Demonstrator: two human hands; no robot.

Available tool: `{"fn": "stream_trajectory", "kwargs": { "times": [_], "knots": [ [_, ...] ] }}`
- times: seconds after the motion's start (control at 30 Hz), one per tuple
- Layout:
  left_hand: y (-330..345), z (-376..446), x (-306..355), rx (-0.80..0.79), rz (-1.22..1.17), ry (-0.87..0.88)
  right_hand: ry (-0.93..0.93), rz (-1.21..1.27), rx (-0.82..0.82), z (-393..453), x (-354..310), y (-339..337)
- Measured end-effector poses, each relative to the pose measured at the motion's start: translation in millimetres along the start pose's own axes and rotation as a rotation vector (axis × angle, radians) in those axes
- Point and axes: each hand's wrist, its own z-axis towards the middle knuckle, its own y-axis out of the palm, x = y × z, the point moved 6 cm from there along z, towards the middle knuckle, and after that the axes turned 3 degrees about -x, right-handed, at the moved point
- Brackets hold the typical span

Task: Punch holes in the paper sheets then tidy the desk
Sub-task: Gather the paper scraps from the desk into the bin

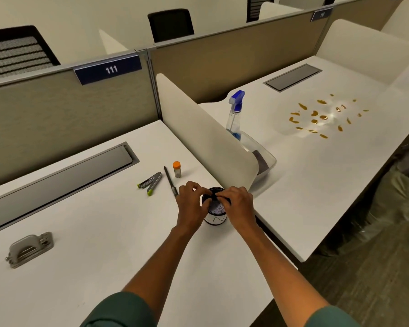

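A small round cup (215,218) with a black rim and white side stands on the white desk (104,267), near the divider's front end. Both hands are over its mouth. My left hand (191,204) and my right hand (239,204) pinch a small black object between their fingertips, right above the cup. What the object is I cannot tell. A grey hole punch (30,249) sits at the desk's left. No paper sheets are in view.
A stapler with green tips (150,182), a black pen (170,180) and an orange-capped vial (177,169) lie behind the cup. A cream divider (206,142) separates the neighbouring desk, which holds a spray bottle (234,114), a clear bin (262,159) and brown spill spots (321,116).
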Motion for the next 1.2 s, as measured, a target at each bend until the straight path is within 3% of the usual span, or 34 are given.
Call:
{"fn": "stream_trajectory", "kwargs": {
  "times": [0.3, 0.53, 0.7, 0.9, 1.2],
  "knots": [
    [-14, -12, 2, 0.023, -0.037, 0.015, 0.050, 0.056, 0.130, -7, -5, -11],
    [-40, -30, -10, 0.061, -0.060, -0.010, -0.020, 0.275, 0.263, -24, -36, -11],
    [-80, -63, -42, 0.146, -0.088, -0.053, -0.088, 0.432, 0.128, -49, -86, 31],
    [-143, -132, -116, 0.226, 0.027, -0.182, -0.165, 0.460, -0.107, -85, -151, 101],
    [-220, -232, -198, 0.316, 0.096, -0.336, -0.255, 0.463, -0.293, -137, -226, 176]
  ]
}}
